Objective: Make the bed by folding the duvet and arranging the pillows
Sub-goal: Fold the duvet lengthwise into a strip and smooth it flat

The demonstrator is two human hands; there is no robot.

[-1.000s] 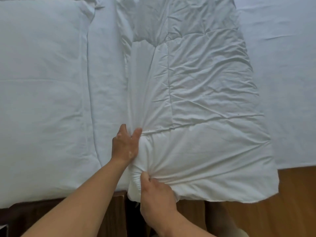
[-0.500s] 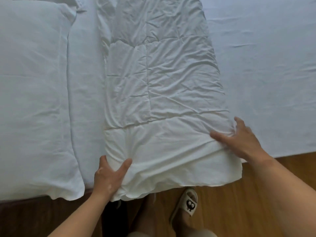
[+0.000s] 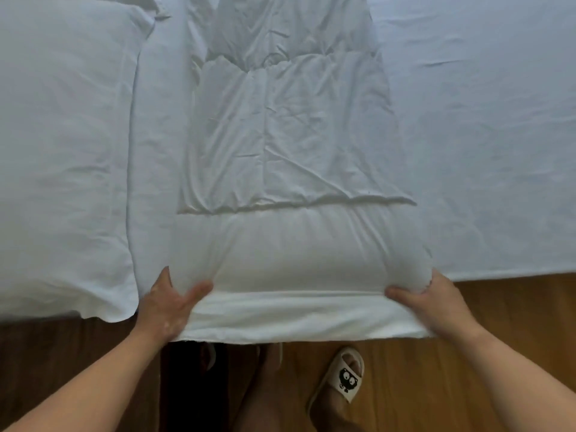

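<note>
A white quilted duvet (image 3: 290, 145) lies folded into a long narrow strip across the middle of the bed, its near end hanging a little over the bed's edge. My left hand (image 3: 170, 304) grips the near left corner of that end, thumb on top. On the near right corner my right hand (image 3: 436, 302) does the same, thumb on top and fingers under the fabric. A large white pillow (image 3: 62, 157) rests flat on the bed to the left of the duvet, apart from it.
The pale sheet (image 3: 486, 145) covers the mattress right of the duvet. Below the bed's edge is wooden floor (image 3: 514, 322) and a dark wooden bed frame (image 3: 62, 353). My foot in a white slipper (image 3: 343, 377) stands near the edge.
My right hand has slid from the duvet's right side down to its near right corner, and both hands now pinch the near end. The end looks pulled straighter and flatter.
</note>
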